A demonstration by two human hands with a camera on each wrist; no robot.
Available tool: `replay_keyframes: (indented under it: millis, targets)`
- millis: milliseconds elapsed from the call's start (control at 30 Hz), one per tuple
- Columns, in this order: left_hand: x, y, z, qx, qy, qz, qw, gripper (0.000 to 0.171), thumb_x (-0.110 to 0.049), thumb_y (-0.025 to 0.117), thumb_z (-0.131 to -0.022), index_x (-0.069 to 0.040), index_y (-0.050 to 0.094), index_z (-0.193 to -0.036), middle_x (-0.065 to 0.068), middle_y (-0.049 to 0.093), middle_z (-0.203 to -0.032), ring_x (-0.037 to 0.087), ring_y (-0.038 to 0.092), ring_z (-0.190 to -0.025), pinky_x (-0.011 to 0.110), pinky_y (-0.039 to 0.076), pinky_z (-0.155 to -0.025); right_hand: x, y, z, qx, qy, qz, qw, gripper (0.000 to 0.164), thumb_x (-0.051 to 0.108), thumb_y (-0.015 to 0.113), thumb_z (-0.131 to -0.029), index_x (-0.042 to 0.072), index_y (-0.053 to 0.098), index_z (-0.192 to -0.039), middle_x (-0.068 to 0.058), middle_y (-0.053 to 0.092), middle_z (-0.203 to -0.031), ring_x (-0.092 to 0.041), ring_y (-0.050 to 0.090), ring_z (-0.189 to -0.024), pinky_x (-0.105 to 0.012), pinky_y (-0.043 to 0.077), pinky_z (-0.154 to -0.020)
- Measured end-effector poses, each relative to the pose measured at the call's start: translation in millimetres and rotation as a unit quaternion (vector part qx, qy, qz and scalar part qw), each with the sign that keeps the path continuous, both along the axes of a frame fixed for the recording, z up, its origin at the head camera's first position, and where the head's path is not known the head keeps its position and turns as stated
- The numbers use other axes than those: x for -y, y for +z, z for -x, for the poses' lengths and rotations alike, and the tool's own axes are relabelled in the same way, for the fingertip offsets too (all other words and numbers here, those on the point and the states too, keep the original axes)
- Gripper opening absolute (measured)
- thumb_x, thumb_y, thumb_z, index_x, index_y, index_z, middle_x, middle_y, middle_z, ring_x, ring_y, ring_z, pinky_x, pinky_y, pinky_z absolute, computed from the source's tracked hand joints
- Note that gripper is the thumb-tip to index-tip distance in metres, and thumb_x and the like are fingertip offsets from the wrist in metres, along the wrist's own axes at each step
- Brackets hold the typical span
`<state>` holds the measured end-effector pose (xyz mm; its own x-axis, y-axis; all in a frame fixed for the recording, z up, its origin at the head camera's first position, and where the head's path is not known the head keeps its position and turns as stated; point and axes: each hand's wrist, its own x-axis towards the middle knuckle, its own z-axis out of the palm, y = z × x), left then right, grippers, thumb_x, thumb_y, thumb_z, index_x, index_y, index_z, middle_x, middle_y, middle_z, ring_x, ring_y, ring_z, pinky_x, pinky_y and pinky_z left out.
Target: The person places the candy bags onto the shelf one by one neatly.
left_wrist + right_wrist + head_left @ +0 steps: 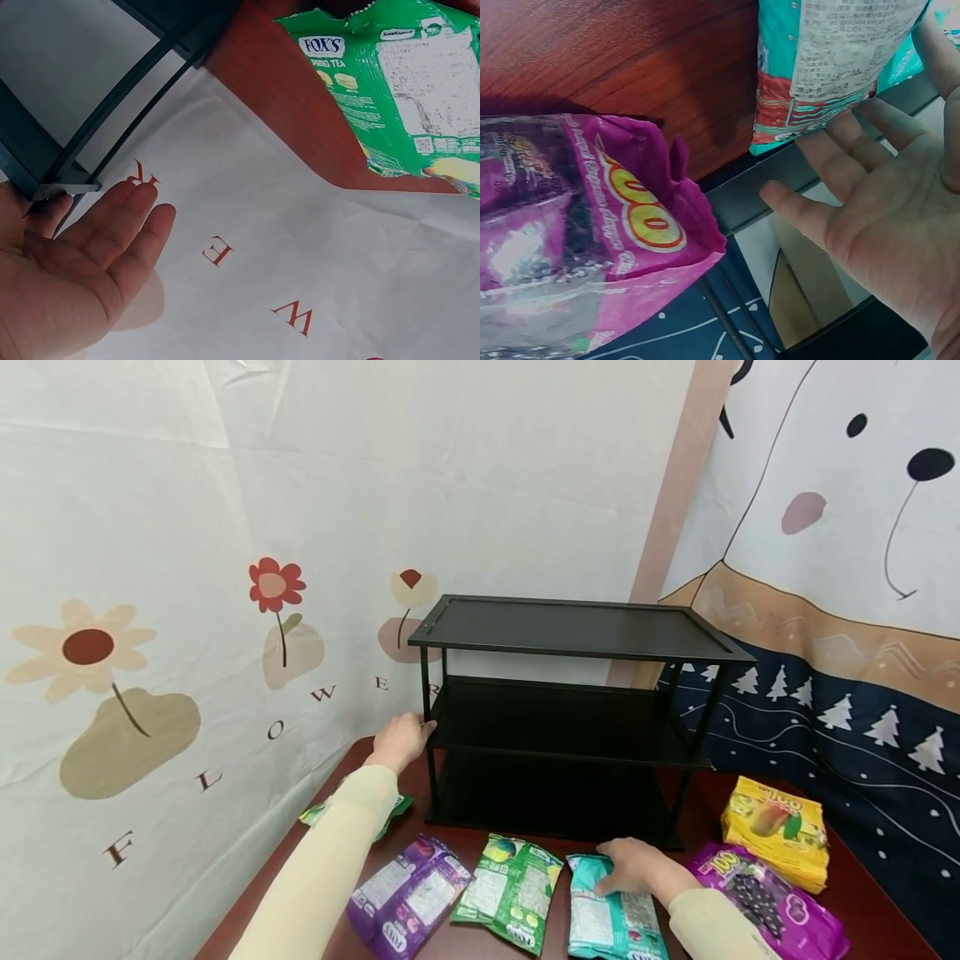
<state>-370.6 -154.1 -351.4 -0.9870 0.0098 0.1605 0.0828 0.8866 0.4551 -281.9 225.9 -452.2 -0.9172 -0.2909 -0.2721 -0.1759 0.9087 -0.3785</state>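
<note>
My left hand point(401, 742) holds the left post of a black three-tier shelf rack point(581, 627) at the middle tier. In the left wrist view, the thumb side of that left hand point(82, 277) meets the rack's corner, while the other fingers extend loosely. At the front right, my right hand point(637, 868) grips the upper end of a teal candy bag point(600, 918). The right wrist view shows the fingers of the right hand point(885, 187) against the end of the teal bag point(847, 52), their tips partly hidden by it.
A purple bag point(408, 893) and a green bag point(510, 889) lie left of the teal one. Another green bag point(405, 97) is beyond my left forearm. A grape-printed purple bag point(772, 902) and a yellow bag point(780, 831) lie right. Printed cloths point(337, 485) hang behind the table.
</note>
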Motion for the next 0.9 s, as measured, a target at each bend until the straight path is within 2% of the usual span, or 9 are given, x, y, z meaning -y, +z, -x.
replay_keyframes:
  millis: [133,367,533,633,700,767,900]
  targets:
    - [0.3,1.0,-0.3,0.003,-0.001,0.0,1.0,0.039,-0.033,0.049,-0.106,-0.004,0.065,-0.127,0.019,0.067,-0.117,0.035,0.066,-0.098,0.051,0.053,-0.078,1.7,1.3,-0.5,-0.017,-0.004,-0.01,1.0,0.06,0.028,0.085,-0.079,-0.002,0.063,-0.125,-0.021,0.059,-0.128,-0.045,0.048,-0.125,-0.059,0.036,-0.103]
    - [0.3,1.4,-0.8,0.006,0.004,0.004,1.0,0.037,-0.034,0.048,-0.106,-0.005,0.067,-0.119,0.017,0.069,-0.108,0.032,0.066,-0.09,0.048,0.052,-0.073,3.3,4.2,-2.6,-0.041,-0.01,-0.019,0.999,0.055,0.03,0.088,-0.074,0.001,0.067,-0.116,-0.017,0.063,-0.119,-0.041,0.054,-0.118,-0.056,0.041,-0.1]
    - [0.4,0.8,-0.8,0.009,0.006,0.002,0.9999,0.034,-0.034,0.048,-0.106,-0.006,0.068,-0.108,0.013,0.068,-0.093,0.028,0.064,-0.079,0.044,0.05,-0.066,3.2,7.4,-2.8,-0.057,-0.009,-0.017,0.998,0.047,0.026,0.088,-0.075,0.003,0.068,-0.111,-0.012,0.065,-0.111,-0.037,0.057,-0.11,-0.054,0.045,-0.095]
    - [0.4,0.1,-0.9,0.01,0.008,0.004,0.9999,0.034,-0.035,0.048,-0.106,-0.008,0.068,-0.103,0.01,0.065,-0.085,0.026,0.062,-0.074,0.042,0.048,-0.064,2.7,10.3,-3.3,-0.068,-0.002,-0.016,0.998,0.038,0.023,0.087,-0.076,0.005,0.068,-0.105,-0.008,0.065,-0.104,-0.031,0.06,-0.1,-0.051,0.048,-0.089]
    - [0.5,0.1,-0.9,0.011,0.01,0.008,0.9999,0.035,-0.036,0.047,-0.106,-0.008,0.068,-0.104,0.01,0.065,-0.086,0.027,0.062,-0.075,0.044,0.048,-0.066,1.8,12.9,-4.0,-0.076,0.004,-0.01,0.997,0.034,0.02,0.086,-0.077,0.006,0.069,-0.102,-0.007,0.066,-0.102,-0.03,0.06,-0.097,-0.051,0.049,-0.087]
    - [0.5,0.6,-1.1,0.01,0.012,0.016,0.9998,0.037,-0.037,0.047,-0.106,-0.007,0.068,-0.111,0.012,0.068,-0.094,0.032,0.064,-0.085,0.051,0.049,-0.077,0.5,16.3,-5.1,-0.085,0.01,-0.003,0.996,0.032,0.018,0.085,-0.078,0.004,0.069,-0.102,-0.008,0.066,-0.103,-0.031,0.061,-0.096,-0.051,0.049,-0.085]
    - [0.8,0.9,-1.8,0.007,0.013,0.031,0.9994,0.042,-0.039,0.045,-0.106,-0.007,0.066,-0.122,0.016,0.068,-0.111,0.042,0.061,-0.106,0.069,0.034,-0.097,-1.7,23.6,-6.4,-0.109,0.021,0.004,0.994,0.03,0.014,0.084,-0.079,0.003,0.07,-0.103,-0.01,0.067,-0.104,-0.034,0.062,-0.097,-0.052,0.05,-0.084]
